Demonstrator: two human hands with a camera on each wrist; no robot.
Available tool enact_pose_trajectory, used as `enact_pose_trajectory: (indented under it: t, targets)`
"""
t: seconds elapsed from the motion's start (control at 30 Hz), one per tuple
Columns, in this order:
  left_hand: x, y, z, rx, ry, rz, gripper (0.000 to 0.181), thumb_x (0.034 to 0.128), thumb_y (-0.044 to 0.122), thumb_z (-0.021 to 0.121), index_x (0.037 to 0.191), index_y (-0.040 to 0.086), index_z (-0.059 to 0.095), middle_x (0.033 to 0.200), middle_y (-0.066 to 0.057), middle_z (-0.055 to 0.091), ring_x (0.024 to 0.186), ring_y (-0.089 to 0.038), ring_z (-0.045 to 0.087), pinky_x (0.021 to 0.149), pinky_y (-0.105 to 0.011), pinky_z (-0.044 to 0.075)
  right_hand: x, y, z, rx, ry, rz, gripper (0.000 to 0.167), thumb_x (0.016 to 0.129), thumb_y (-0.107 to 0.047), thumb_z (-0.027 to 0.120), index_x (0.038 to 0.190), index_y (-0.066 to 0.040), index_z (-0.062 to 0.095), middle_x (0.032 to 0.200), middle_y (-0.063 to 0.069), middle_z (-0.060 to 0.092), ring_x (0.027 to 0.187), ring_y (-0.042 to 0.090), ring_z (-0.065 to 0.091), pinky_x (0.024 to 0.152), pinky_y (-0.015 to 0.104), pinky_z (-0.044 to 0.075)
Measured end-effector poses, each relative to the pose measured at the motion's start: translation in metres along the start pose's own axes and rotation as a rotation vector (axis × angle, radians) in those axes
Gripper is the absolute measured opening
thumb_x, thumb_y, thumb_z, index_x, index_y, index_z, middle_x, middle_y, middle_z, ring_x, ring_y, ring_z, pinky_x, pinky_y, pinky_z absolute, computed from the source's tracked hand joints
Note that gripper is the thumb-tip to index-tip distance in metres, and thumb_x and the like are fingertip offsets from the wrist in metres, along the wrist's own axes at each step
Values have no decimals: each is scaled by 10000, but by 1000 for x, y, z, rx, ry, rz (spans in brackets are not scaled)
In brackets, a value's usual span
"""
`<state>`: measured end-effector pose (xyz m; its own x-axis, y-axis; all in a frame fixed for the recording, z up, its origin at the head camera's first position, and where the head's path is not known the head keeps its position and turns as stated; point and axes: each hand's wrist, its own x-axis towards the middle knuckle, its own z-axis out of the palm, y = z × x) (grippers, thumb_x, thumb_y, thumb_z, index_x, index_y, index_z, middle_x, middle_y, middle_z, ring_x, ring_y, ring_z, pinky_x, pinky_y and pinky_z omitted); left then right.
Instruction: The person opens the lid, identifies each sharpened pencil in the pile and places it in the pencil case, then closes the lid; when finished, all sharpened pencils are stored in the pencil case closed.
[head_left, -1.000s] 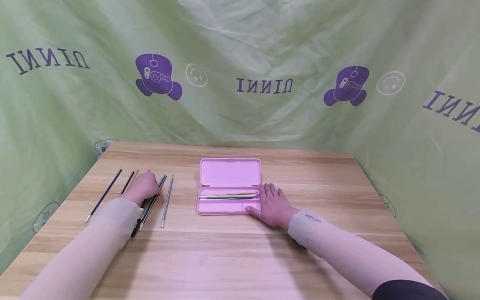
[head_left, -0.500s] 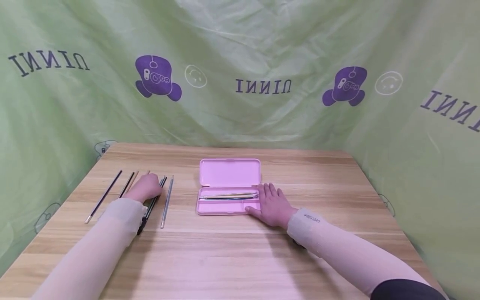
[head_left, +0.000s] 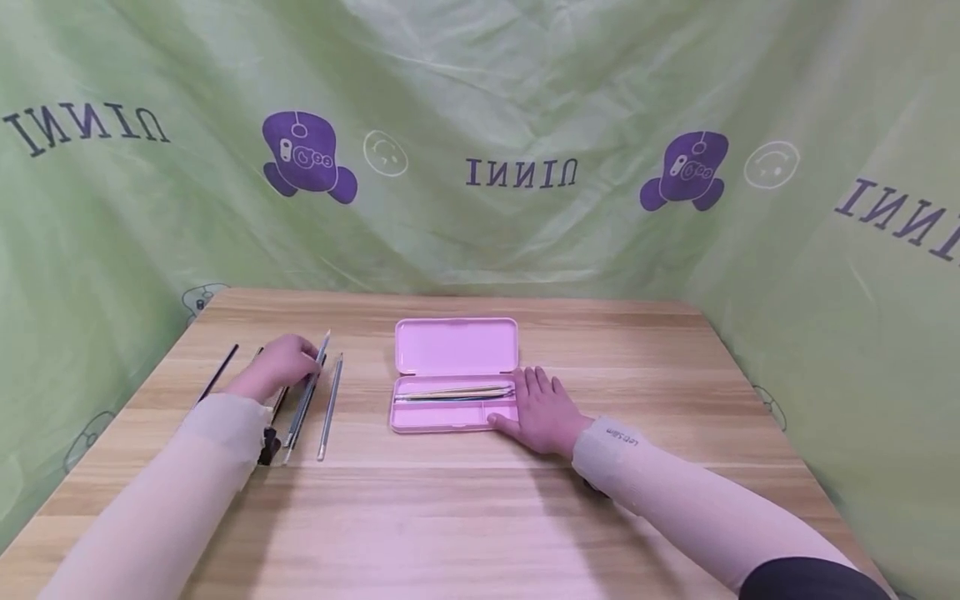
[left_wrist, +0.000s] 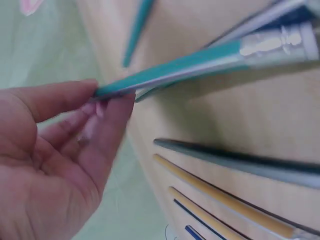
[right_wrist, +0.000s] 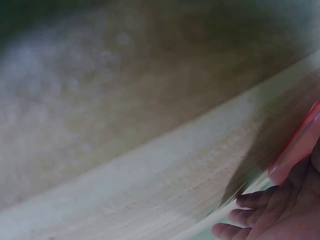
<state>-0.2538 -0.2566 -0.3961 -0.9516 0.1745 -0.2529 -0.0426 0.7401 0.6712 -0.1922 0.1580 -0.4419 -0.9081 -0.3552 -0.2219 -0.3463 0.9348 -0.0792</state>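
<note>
A teal pencil [left_wrist: 185,70] with a silver eraser ferrule is pinched between the thumb and fingers of my left hand [head_left: 279,367], tilted just over the table. Beneath and beside it lie other pencils; a grey-blue pencil [head_left: 331,408] is to its right. A dark pencil [left_wrist: 235,162] and a yellow pencil [left_wrist: 225,195] show in the left wrist view. My right hand [head_left: 547,414] rests with straight fingers against the right end of the pink pencil case [head_left: 457,346], its thumb over the front corner. Several thin pencils [head_left: 453,392] lie in the case's long rear compartment.
The case's lid is folded back, and a small divider splits its front compartment. A dark pencil [head_left: 218,372] lies at the far left of the wooden table [head_left: 450,525]. A green printed curtain [head_left: 525,242] surrounds the back and sides.
My left hand, earlier reaching down among the pencils, has lifted the teal pencil slightly off the others. My right hand stays at the case.
</note>
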Motion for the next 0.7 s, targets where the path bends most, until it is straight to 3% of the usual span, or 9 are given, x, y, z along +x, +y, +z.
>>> enact_pose_trajectory:
  t: [0.1,0.23,0.5,0.7]
  targets:
    - [1,10,-3,-173,-49,-15,378,963,-45,528,1280,-242,466,918,-228,704,744,-160,675,691,-323,598,0,0,-2,-4,6,-2,980,1026,-684,368,1603,81,165,1645,300,214,1529,454,168,1226,587,182]
    - [3,21,-3,-280,-73,-11,430,1018,-51,430,1384,-260,349,1091,-316,669,824,-157,694,690,-293,601,0,0,-1,0,0,2,992,1022,-697,355,1606,80,151,1648,297,204,1531,451,158,1228,586,172]
    - [14,39,3,-374,-125,74,474,1079,11,384,1455,-256,276,1281,-356,594,948,-124,690,864,-336,594,2,2,1,-11,-16,6,1002,1019,-711,331,1610,74,138,1656,290,189,1537,442,142,1232,579,166]
    - [26,61,9,-374,-175,164,461,1082,9,418,1471,-218,325,1308,-358,590,1057,-246,696,931,-384,578,0,0,-2,-19,-13,10,1002,1018,-714,335,1610,72,148,1656,288,192,1537,438,147,1232,577,170]
